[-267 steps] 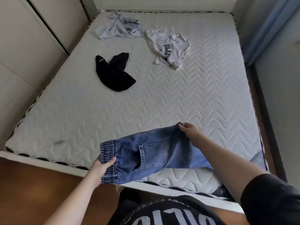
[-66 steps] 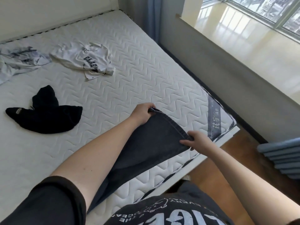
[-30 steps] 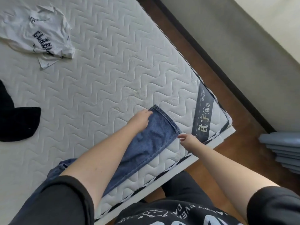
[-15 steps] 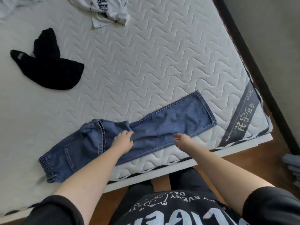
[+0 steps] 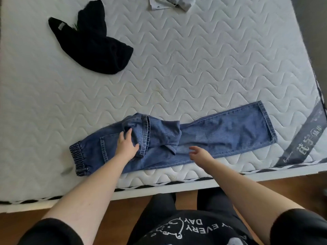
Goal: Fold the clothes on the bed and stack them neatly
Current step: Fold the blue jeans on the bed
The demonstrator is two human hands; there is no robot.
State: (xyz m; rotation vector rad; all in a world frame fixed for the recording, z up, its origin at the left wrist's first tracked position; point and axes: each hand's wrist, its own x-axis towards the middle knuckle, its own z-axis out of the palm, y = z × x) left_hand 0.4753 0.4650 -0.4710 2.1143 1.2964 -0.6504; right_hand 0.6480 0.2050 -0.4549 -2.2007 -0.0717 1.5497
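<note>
Your left hand (image 5: 126, 146) rests flat on the jeans (image 5: 177, 138), fingers straight. Your right hand (image 5: 199, 153) hovers relaxed, holding nothing, just right of it, over the jeans at the bed (image 5: 194, 71) edge.

Location: home bedroom. Indicators: bare quilted mattress (image 5: 194, 68) on a white bed frame (image 5: 159, 190), wood floor (image 5: 123, 207), probably laminate.

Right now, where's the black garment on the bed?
In the head view the black garment lies crumpled on the mattress at upper left, well beyond the jeans and left of the white shirt.
</note>
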